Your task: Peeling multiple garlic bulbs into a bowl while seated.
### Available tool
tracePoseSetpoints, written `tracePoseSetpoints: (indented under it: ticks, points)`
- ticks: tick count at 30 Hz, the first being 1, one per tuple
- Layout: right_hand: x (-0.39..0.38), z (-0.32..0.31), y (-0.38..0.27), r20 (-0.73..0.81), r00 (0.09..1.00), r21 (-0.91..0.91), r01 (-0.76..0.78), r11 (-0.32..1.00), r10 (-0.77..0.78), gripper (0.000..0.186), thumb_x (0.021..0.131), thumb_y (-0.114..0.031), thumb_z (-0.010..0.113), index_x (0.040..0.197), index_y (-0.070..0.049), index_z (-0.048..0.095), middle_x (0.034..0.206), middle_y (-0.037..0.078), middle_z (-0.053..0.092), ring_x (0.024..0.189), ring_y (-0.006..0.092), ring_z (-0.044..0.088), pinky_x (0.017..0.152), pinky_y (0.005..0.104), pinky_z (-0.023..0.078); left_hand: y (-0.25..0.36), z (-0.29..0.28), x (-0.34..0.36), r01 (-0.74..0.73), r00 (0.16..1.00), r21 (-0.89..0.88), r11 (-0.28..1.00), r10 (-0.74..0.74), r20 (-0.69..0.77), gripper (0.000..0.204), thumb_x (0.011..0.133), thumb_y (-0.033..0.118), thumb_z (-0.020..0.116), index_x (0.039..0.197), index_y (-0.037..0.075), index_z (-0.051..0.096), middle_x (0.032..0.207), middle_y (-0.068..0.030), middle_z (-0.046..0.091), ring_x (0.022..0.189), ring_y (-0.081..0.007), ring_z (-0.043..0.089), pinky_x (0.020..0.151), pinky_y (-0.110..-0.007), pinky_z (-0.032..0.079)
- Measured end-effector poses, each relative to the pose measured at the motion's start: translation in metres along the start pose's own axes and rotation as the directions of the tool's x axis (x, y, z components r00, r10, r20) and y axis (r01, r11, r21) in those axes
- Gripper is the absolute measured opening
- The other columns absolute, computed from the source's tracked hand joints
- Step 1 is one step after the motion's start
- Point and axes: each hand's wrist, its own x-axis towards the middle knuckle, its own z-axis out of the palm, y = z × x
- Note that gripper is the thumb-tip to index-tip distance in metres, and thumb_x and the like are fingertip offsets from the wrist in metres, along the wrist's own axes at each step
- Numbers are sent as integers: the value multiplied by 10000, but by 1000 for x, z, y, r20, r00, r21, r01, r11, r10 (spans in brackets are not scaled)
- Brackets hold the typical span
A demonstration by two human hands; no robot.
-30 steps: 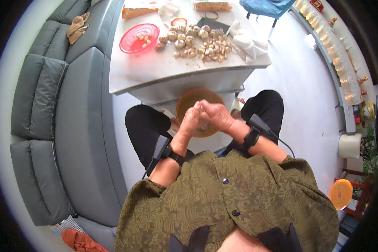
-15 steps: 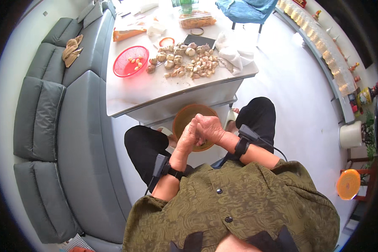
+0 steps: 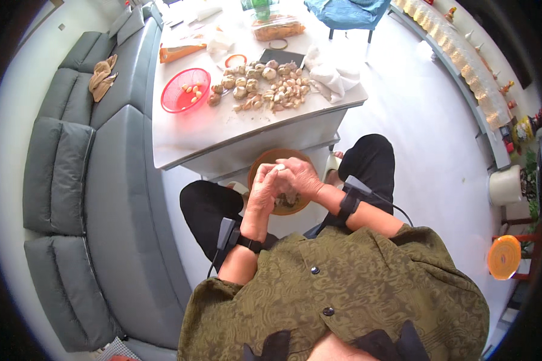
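Above an orange-brown basin (image 3: 256, 165) between my knees, my left hand (image 3: 262, 191) and my right hand (image 3: 302, 177) meet at the fingertips. A small pale garlic clove (image 3: 280, 167) shows between them, pinched by the fingers of both hands. Scraps that look like garlic skins (image 3: 289, 201) lie low in the basin, partly hidden by my hands. On the table ahead are a heap of loose garlic cloves (image 3: 288, 93) and several whole garlic bulbs (image 3: 239, 92). A red mesh basket (image 3: 170, 99) to their left has a few pale peeled cloves inside.
The white table's (image 3: 223, 135) front edge runs just beyond the basin. At its right corner lies a white cloth (image 3: 334, 81); a dark flat tray (image 3: 283, 58) sits behind the bulbs. A grey sofa (image 3: 123, 198) lines the left side. A blue-covered chair (image 3: 349, 15) stands at the back.
My hands have shifted slightly, and the fingers have opened up a little, so the pale clove now shows between the fingertips. The whole view has moved slightly.
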Motion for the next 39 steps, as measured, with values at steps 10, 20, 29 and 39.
tracePoseSetpoints:
  ticks: [10,20,29,39]
  points:
    - [9,-26,-12,55,993,210,-116,971,106,297,737,-231,634,1002,-95,644,823,92,587,773,230,583,719,319,458,22,18,-3,-124,992,68,990,122,40,283,849,107,575,1085,13,450,941,-81,568,710,-132,576,592,-240,490]
    - [10,-30,-20,118,990,182,-97,978,76,272,746,-235,591,965,-87,655,811,92,594,775,217,580,727,313,453,26,14,-8,-164,985,222,961,149,83,286,816,20,560,1090,14,476,893,-66,584,706,-121,582,607,-224,485]
    - [4,-33,-29,337,920,221,-286,932,202,172,793,-138,544,821,28,582,690,130,620,538,178,607,507,296,489,5,-7,-9,-163,982,752,638,176,63,210,793,35,616,975,40,512,740,-30,555,648,-90,536,556,-231,449]
    - [-7,-21,-26,457,851,184,-376,908,260,150,772,-34,434,884,6,525,773,191,581,730,336,595,628,407,479,12,5,-16,-283,939,914,291,277,203,234,716,93,656,867,53,482,787,-117,516,714,-239,508,634,-331,439]
